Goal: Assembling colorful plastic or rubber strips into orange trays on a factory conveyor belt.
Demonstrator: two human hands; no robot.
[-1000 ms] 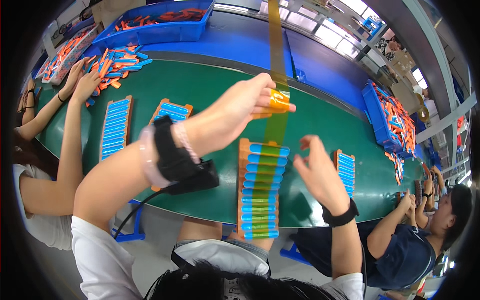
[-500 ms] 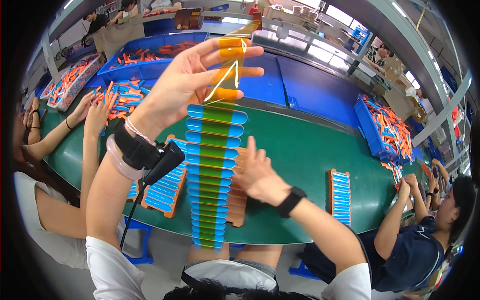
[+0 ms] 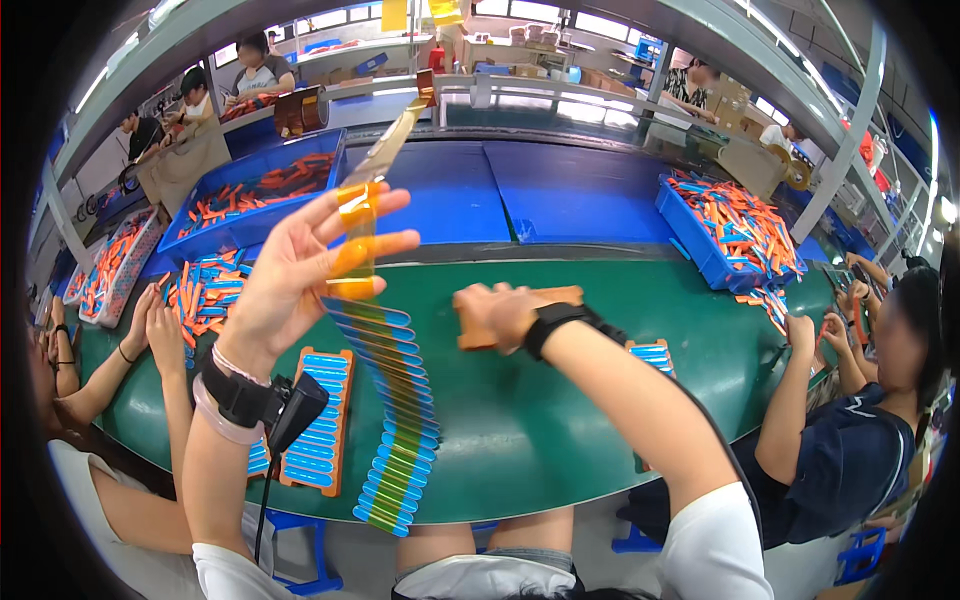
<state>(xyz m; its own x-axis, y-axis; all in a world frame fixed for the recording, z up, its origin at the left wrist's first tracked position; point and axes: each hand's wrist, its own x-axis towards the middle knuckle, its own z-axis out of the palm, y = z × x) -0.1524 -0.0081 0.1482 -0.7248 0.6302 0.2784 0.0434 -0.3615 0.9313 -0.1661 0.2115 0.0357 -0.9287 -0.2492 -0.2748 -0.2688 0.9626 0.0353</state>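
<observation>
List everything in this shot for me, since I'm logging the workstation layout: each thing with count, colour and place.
Tape strip: one, amber, hanging from the left hand, carrying a row of blue pieces.
Wooden tray: one, orange-brown, in the right hand.
Loaded tray: one, orange with blue pieces, on the belt at left.
Conveyor belt: one, green, centre.
Bins: several, blue, holding orange and blue parts.
Co-workers: several, along both sides.
Left hand: raised, pinching the strip's top.
Right hand: gripping the wooden tray.

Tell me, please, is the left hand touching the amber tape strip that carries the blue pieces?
Touching: in the head view the left hand pinches the amber tape strip between its fingers, lifting the strip clear of the green table.
</observation>
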